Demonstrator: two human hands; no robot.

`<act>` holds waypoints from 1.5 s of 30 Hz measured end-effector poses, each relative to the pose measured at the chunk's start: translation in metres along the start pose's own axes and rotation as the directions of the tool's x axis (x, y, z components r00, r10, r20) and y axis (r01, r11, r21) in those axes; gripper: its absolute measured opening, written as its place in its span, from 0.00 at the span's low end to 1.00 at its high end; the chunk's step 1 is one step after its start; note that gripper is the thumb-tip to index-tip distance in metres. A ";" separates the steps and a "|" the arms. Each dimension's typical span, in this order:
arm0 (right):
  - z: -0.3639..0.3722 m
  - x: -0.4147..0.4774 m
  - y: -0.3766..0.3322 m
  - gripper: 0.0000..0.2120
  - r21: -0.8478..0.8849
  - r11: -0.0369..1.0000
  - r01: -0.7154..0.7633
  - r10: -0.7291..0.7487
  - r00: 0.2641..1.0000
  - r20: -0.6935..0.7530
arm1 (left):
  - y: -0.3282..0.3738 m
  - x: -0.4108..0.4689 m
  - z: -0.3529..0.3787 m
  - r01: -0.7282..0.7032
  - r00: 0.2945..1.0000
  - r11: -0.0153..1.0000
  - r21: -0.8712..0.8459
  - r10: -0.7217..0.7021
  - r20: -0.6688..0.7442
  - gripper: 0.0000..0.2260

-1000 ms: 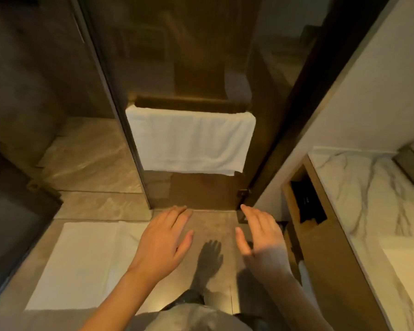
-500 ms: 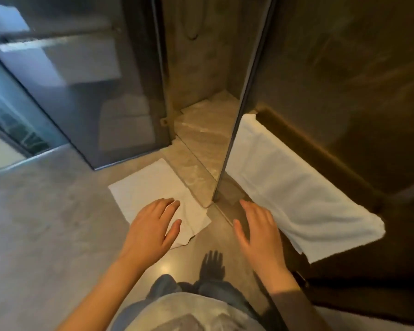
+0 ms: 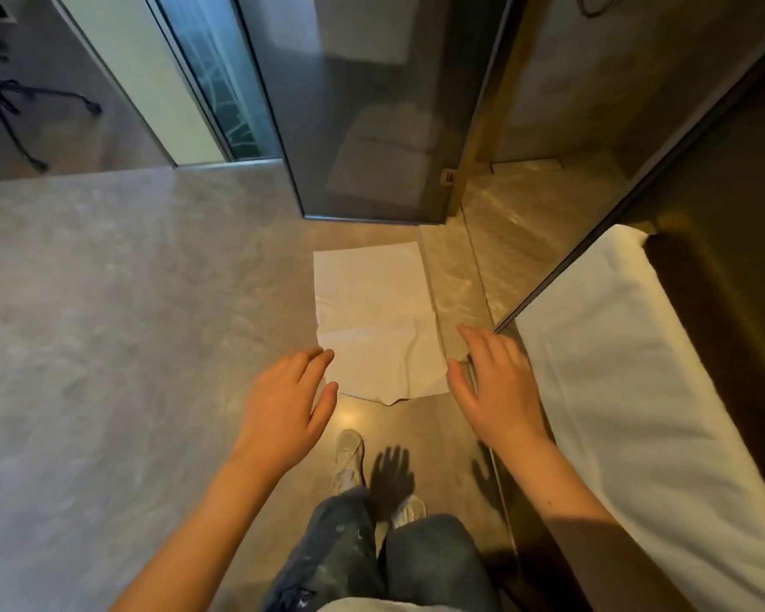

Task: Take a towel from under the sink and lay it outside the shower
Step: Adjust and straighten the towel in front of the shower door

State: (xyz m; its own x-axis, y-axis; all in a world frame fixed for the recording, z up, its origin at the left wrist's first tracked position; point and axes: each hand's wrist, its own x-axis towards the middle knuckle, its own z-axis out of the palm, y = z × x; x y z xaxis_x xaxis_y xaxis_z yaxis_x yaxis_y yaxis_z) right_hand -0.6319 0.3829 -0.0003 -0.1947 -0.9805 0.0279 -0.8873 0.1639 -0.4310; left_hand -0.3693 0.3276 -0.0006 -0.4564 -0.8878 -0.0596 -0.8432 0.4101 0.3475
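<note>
A white towel [image 3: 374, 320] lies flat on the grey floor beside the raised stone threshold [image 3: 449, 293] of the shower, its near edge a little creased. My left hand [image 3: 286, 410] hovers above the floor at the towel's near left corner, fingers apart, holding nothing. My right hand [image 3: 495, 386] hovers at the towel's near right side, over the threshold, also empty with fingers spread. Neither hand touches the towel.
An open glass shower door [image 3: 372, 125] stands beyond the towel, and a glass panel [image 3: 628, 205] runs along the right. A second white towel [image 3: 628, 390] hangs on a bar on that panel. My legs and white shoes [image 3: 350, 457] are below. A tripod's legs [image 3: 18, 112] stand far left.
My view has swung left and away from the sink counter, so the floor towel now lies straight ahead. Both hands stay empty and spread.
</note>
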 end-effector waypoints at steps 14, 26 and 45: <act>0.193 0.128 0.097 0.20 0.015 1.000 0.016 -0.017 1.000 0.019 | -0.098 0.156 0.187 -0.072 0.982 0.997 -0.027 0.075 0.174 0.21; 0.547 0.227 0.264 0.22 -0.040 0.998 0.047 -0.043 0.996 0.081 | -0.245 0.305 0.545 -0.160 0.983 0.987 -0.026 0.161 0.083 0.25; 0.888 0.260 0.395 0.29 -0.132 0.975 0.178 -0.164 0.980 0.110 | -0.402 0.335 0.850 -0.055 0.985 0.969 0.240 0.013 0.172 0.27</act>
State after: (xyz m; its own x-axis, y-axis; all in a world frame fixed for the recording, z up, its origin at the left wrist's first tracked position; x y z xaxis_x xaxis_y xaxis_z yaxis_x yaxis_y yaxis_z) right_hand -0.6620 0.0958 -0.9645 0.0007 -1.0000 -0.0015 -0.9552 -0.0002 -0.2958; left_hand -0.4252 0.0426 -0.9558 -0.5093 -0.8334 -0.2146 -0.8605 0.4961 0.1157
